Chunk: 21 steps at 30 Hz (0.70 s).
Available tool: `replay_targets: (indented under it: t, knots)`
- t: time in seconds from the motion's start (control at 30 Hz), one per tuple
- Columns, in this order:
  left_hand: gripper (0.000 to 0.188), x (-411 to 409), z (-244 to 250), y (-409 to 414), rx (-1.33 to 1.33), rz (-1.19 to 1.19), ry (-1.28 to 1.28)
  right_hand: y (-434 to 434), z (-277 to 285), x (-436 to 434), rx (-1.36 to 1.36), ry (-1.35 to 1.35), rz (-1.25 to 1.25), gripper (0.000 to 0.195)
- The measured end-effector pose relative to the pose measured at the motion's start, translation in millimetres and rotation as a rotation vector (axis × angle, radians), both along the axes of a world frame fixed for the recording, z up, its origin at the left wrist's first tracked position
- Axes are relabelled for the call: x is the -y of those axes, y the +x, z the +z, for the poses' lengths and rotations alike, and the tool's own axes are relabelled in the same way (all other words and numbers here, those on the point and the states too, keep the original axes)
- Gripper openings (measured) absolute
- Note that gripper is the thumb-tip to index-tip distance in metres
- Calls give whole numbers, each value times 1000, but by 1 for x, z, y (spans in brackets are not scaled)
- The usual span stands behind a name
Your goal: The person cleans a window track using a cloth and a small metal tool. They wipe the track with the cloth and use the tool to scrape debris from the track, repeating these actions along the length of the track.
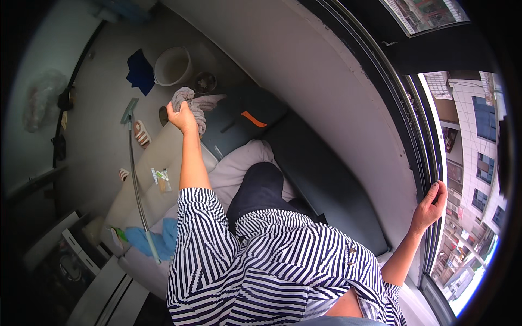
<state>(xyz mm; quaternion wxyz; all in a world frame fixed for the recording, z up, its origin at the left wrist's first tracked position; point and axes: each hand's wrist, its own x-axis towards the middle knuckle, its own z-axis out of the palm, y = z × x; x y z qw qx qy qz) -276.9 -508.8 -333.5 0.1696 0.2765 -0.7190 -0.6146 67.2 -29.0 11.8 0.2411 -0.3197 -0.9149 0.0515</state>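
Observation:
My left hand [182,116] is closed around a bunched grey towel [200,109], held out over the edge of a beige padded seat [134,191]. One end of the towel sticks out to the right. At the window, my right hand [432,205] is by the dark window frame [416,163], with thumb and fingers pinched together. A thin strip-like tool [439,170] seems to stick up from its fingertips; its other end is hidden by the hand. Below the towel, an orange handle-like piece [253,119] lies on a dark grey surface [232,104].
A squeegee [134,163] with a long metal handle leans across the seat. Beyond it are a white bucket [173,67], a dark blue cloth [140,73], a small bowl [205,82] and a sandal [141,133]. Small packets [163,179] and a light blue cloth [165,238] lie on the seat.

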Motion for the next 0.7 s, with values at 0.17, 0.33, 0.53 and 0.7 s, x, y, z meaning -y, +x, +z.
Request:
replay_targets:
  t: [0.17,0.33,0.53,0.7]
  knots:
    - [43,56,-85,19,237,-201,-397,16,3,-3,15,15,-52,23]
    - [31,45,-85,55,954,-157,-936,20,39,5,-30,-45,-90,23]
    - [27,4,-103,97,660,-870,-858,33,89,1,-26,13,-191,25]
    - [24,-43,-140,99,827,-972,-863,31,105,19,-159,-24,-382,28]
